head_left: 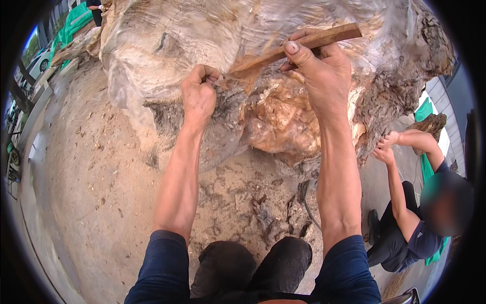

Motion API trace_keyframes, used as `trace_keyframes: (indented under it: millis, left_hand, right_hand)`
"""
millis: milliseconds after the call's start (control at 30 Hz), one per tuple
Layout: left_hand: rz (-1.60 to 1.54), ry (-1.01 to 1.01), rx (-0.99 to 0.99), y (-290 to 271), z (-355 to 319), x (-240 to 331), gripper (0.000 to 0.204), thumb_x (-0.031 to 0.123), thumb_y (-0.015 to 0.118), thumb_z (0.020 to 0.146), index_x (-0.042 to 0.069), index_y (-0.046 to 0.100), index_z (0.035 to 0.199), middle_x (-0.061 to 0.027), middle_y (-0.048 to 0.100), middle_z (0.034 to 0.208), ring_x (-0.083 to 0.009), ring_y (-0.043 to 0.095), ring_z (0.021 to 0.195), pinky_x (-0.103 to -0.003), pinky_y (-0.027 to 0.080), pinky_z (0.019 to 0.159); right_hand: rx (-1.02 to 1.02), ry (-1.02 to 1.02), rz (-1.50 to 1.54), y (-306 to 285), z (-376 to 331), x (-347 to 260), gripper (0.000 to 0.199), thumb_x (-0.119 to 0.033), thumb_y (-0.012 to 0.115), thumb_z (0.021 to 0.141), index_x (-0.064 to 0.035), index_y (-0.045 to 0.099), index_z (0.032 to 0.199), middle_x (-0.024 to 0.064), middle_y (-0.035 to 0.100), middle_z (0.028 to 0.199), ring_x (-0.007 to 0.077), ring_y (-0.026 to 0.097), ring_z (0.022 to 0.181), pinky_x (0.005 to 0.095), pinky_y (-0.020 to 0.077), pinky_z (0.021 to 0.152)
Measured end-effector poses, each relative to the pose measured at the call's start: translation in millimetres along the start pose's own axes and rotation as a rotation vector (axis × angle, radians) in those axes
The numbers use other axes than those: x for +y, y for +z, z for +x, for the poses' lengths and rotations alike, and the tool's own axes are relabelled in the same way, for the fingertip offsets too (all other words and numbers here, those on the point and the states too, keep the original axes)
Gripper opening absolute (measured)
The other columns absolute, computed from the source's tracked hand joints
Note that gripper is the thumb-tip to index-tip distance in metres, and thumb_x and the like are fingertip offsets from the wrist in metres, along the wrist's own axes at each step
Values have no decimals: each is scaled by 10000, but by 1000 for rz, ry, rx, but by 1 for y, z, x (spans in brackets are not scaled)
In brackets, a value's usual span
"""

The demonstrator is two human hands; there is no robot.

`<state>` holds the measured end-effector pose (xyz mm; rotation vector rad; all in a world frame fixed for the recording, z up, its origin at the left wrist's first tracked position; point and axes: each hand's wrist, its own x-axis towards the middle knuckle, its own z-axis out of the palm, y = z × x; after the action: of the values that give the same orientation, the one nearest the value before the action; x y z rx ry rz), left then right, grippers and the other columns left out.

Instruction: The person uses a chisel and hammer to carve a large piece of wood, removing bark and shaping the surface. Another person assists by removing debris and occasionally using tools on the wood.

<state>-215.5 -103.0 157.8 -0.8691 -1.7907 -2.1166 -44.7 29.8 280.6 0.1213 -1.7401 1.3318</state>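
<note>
The large pale trunk (172, 30) takes up the upper middle of the view; over its front face, the right hand (324, 68) holds a flat brown wooden strip (340, 34), thumb on the near side and fingers around the far side; the strip slants across the trunk, its left end lower and close to the trunk's surface, its right end jutting past the hand; the left hand (199, 96), left of the strip on the trunk's front, is curled with the fingers bent in, just beside that lower end; whether it pinches anything I cannot tell.

Below the trunk, the floor (96, 177) is strewn with chips and dust, with dark bark pieces (266, 215) and a thin cable (310, 210); at the trunk's right edge, a co-worker (405, 213) has both hands close together near the wood; left of the trunk lies green sheeting (68, 30), with a white car (36, 67) farther off.
</note>
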Motion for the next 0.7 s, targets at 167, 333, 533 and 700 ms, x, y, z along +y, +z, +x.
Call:
trace_keyframes:
  millis: [167, 333, 533, 700]
  left_hand:
    - [-57, 23, 31, 4, -3, 1, 306, -145, 424, 842, -42, 699, 931, -90, 728, 873, -158, 640, 851, -303, 525, 821]
    - [-23, -9, 31, 3, -4, 2, 327, -145, 420, 840, -44, 709, 952, -105, 735, 903, -166, 644, 863, -308, 531, 828]
    - [-70, -58, -91, -14, 4, 12, 350, -154, 412, 831, -47, 714, 970, -115, 738, 927, -167, 649, 908, -300, 532, 844]
    - [62, 3, -182, -11, 9, 12, 346, -160, 419, 831, -45, 713, 973, -105, 738, 909, -162, 653, 898, -295, 533, 823]
  right_hand:
    - [-33, -25, -209, 24, 20, 0, 210, -127, 810, 905, 19, 719, 1027, 95, 738, 809, 133, 682, 656, 293, 555, 580]
    - [-118, 91, -272, 37, 38, -22, 196, -126, 758, 886, 33, 717, 993, 156, 741, 817, 231, 718, 696, 343, 577, 626]
    - [-101, 45, -520, 27, 19, -17, 206, -180, 800, 915, 23, 765, 916, 89, 709, 694, 138, 658, 605, 298, 518, 542]
    - [-93, 88, -399, 17, 26, -19, 206, -145, 818, 898, 50, 753, 908, 83, 711, 701, 127, 676, 639, 296, 556, 566]
